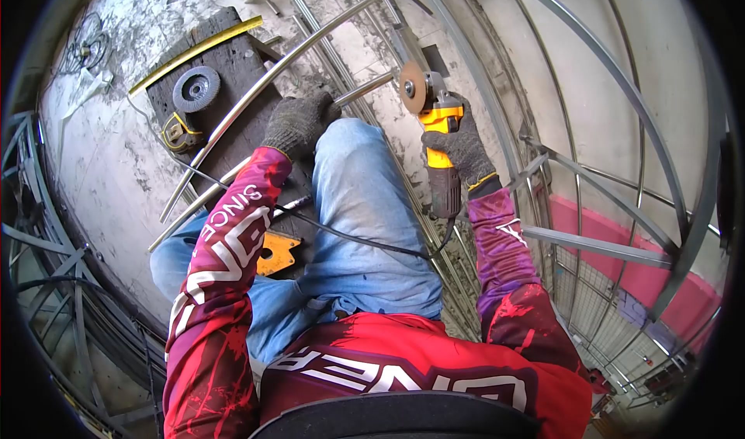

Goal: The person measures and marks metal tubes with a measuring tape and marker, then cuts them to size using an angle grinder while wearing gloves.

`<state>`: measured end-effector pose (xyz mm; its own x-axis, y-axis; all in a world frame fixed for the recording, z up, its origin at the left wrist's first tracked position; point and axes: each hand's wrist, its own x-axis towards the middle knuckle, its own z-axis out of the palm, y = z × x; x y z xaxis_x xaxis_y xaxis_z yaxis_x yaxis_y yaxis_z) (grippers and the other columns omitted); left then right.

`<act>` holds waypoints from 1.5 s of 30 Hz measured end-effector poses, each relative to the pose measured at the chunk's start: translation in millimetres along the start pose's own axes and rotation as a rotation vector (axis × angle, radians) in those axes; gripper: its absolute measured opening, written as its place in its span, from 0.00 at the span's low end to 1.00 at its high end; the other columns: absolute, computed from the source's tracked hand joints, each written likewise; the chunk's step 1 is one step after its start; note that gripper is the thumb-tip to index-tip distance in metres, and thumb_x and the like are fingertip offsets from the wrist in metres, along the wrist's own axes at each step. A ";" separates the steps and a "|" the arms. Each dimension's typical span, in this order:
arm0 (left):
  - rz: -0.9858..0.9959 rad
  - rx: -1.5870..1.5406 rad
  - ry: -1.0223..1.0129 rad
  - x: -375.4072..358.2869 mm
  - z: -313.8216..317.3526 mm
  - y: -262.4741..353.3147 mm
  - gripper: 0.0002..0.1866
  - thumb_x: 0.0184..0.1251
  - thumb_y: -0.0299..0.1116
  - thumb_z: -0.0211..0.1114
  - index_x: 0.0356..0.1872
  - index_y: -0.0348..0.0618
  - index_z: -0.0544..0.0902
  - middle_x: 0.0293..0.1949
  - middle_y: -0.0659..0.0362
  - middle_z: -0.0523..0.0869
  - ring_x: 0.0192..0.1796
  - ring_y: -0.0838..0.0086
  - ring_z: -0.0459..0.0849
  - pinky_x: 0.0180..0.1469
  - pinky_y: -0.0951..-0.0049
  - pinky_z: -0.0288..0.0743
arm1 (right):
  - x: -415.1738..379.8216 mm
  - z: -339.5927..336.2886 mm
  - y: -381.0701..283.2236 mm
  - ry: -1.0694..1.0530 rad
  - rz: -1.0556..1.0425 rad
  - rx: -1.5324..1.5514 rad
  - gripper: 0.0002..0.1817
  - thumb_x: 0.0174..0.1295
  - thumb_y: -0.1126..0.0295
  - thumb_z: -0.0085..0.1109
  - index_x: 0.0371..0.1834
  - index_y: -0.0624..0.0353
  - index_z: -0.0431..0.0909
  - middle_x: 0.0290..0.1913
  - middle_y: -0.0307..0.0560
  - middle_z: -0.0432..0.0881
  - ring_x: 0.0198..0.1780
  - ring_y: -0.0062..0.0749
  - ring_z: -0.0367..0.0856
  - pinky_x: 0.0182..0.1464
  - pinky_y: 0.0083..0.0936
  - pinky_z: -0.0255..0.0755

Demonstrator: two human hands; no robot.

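My right hand (463, 150), in a grey knit glove, grips a yellow and black angle grinder (439, 132). Its disc (412, 87) stands upright, just clear of the end of a short curved metal tube (366, 87). My left hand (299, 122), also gloved, presses down on that tube where it lies across a dark wooden block (233, 66). My knee in blue jeans (361, 183) sits between both hands. The grinder's black cable (349, 239) runs across my leg.
A long curved steel tube (264, 82) crosses the block. A spare flap disc (196, 88) and a yellow strip (194, 51) lie on it. An orange metal piece (276, 253) rests by my thigh. Curved steel frames (621, 82) stand at right, more steelwork (46, 229) at left, on dusty concrete.
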<state>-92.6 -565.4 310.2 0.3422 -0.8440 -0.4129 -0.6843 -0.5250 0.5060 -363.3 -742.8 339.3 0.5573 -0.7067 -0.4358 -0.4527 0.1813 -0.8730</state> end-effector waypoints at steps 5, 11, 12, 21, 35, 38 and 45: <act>0.029 0.004 0.053 -1.4 6.0 2.1 0.23 0.75 0.57 0.57 0.50 0.49 0.85 0.42 0.40 0.89 0.48 0.40 0.88 0.54 0.44 0.79 | -1.6 -0.3 -0.3 -0.043 0.049 0.080 0.48 0.44 0.78 0.80 0.71 0.56 0.62 0.52 0.46 0.79 0.48 0.34 0.84 0.51 0.32 0.84; 0.012 0.003 0.065 0.7 7.7 -0.2 0.24 0.76 0.59 0.55 0.48 0.49 0.85 0.41 0.41 0.89 0.47 0.41 0.88 0.54 0.44 0.78 | -0.6 1.7 -1.1 -0.006 0.008 0.045 0.46 0.44 0.78 0.80 0.69 0.56 0.63 0.51 0.46 0.79 0.46 0.33 0.84 0.49 0.32 0.85; 0.015 -0.005 0.066 0.3 7.3 0.4 0.25 0.76 0.59 0.54 0.47 0.48 0.85 0.41 0.40 0.89 0.47 0.41 0.88 0.54 0.44 0.78 | -1.5 1.8 -0.9 0.008 0.021 0.063 0.46 0.44 0.78 0.80 0.68 0.56 0.64 0.51 0.45 0.79 0.46 0.33 0.84 0.49 0.32 0.85; -0.012 -0.010 0.029 0.5 5.3 3.8 0.26 0.76 0.59 0.55 0.49 0.46 0.86 0.43 0.39 0.89 0.49 0.42 0.87 0.53 0.45 0.79 | 30.5 -38.0 -22.5 -0.027 -0.220 0.004 0.42 0.47 0.79 0.79 0.67 0.53 0.67 0.54 0.43 0.79 0.51 0.32 0.82 0.53 0.32 0.82; -0.008 -0.018 0.058 -0.5 5.1 3.9 0.24 0.77 0.58 0.55 0.49 0.49 0.85 0.41 0.41 0.89 0.46 0.42 0.88 0.54 0.44 0.80 | 11.4 -7.7 -5.3 -0.051 -0.072 -0.004 0.47 0.42 0.80 0.80 0.69 0.54 0.65 0.52 0.44 0.78 0.47 0.32 0.83 0.49 0.32 0.85; -0.003 -0.001 0.052 1.9 6.6 2.6 0.25 0.77 0.58 0.54 0.48 0.48 0.85 0.41 0.41 0.89 0.46 0.42 0.88 0.53 0.44 0.80 | 9.9 -3.1 0.5 -0.055 0.008 0.003 0.47 0.42 0.79 0.80 0.69 0.55 0.65 0.52 0.45 0.79 0.47 0.33 0.83 0.50 0.33 0.84; 0.001 -0.003 0.041 0.5 5.2 2.9 0.27 0.77 0.59 0.54 0.47 0.45 0.86 0.43 0.39 0.89 0.49 0.41 0.87 0.53 0.45 0.79 | 13.7 -4.1 1.6 -0.042 -0.002 -0.087 0.47 0.43 0.77 0.81 0.69 0.55 0.65 0.50 0.45 0.79 0.46 0.33 0.84 0.51 0.34 0.84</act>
<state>-97.7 -566.8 307.6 0.3681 -0.8481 -0.3811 -0.6829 -0.5247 0.5082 -359.2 -754.9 332.8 0.5860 -0.6772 -0.4449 -0.5099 0.1185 -0.8520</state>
